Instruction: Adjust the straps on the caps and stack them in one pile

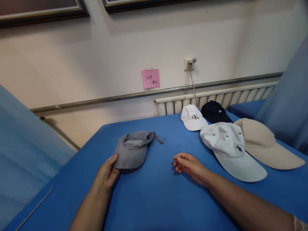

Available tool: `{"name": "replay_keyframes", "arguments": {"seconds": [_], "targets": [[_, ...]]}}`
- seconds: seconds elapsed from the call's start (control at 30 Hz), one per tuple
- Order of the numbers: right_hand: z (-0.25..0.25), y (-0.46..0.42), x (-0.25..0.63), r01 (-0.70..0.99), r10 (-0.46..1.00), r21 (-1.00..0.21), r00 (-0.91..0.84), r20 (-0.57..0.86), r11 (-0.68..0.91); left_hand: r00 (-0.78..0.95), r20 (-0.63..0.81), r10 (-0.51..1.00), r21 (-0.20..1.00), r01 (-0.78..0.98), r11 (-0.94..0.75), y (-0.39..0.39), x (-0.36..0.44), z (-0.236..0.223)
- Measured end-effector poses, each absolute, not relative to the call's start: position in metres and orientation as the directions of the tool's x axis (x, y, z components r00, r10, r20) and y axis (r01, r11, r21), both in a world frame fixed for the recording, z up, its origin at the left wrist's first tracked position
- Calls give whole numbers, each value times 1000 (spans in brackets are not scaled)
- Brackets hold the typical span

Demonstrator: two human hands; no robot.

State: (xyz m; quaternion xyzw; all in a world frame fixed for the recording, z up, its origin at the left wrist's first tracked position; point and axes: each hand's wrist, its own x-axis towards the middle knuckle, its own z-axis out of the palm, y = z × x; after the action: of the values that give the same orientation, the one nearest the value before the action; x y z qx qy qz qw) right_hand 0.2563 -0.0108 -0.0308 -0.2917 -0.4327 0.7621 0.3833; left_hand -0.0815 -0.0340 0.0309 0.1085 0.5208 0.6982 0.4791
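On my feed I can read "32" plus scrawl I can't decipher on the note (150, 79) at 12 o'clock, and "GK" on the white cap (192, 123) at 3. Pale cap (222, 142), 4 o'clock: rider logo (239, 148). Grey cap (132, 158), 7 o'clock, and black cap (213, 112), 3: lettering's too blurry, sorry.

"What does the person wear on the right arm?"

"A pale cream, ribbed-looking fabric sleeve (300, 222), only its cuff end showing, toward the right edge of the blue table (154, 199). Beyond it, the right forearm (238, 194) and right hand (191, 166) are bare."

"And the left?"

"The left forearm (92, 202) and left hand (107, 171) are bare too, the arm narrowing to the wrist."
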Motion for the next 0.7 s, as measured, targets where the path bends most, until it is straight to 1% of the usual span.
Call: {"name": "replay_keyframes", "arguments": {"seconds": [0.1, 0.17, 0.37, 0.47, 0.57, 0.67, 0.7], "targets": [[-32, -11, 256, -309, 835, -895, -538, -114, -321, -572, -383, 725, 869, -489, 73, -52, -100, 22], [-33, -11, 255, -297, 834, -905, -542, -103, -305, -588, -405, 700, 869, -485, 95, -59, -107, 18], [-36, -12, 255, -268, 830, -922, -551, -91, -279, -663, -354, 660, 886, -464, 9, -58, -115, 19], [-34, -13, 255, -259, 829, -927, -552, -89, -273, -695, -352, 628, 894, -448, 6, -57, -120, 20], [-34, -13, 254, -248, 828, -932, -553, -89, -266, -767, -302, 566, 930, -368, -4, -59, -126, 14], [-37, -11, 251, -244, 833, -942, -550, -62, -231, -838, -216, 501, 966, -258, -15, -60, -132, 3], [-37, -11, 250, -236, 836, -948, -547, -51, -212, -846, -187, 500, 977, -215, 1, -59, -134, 0]]}}
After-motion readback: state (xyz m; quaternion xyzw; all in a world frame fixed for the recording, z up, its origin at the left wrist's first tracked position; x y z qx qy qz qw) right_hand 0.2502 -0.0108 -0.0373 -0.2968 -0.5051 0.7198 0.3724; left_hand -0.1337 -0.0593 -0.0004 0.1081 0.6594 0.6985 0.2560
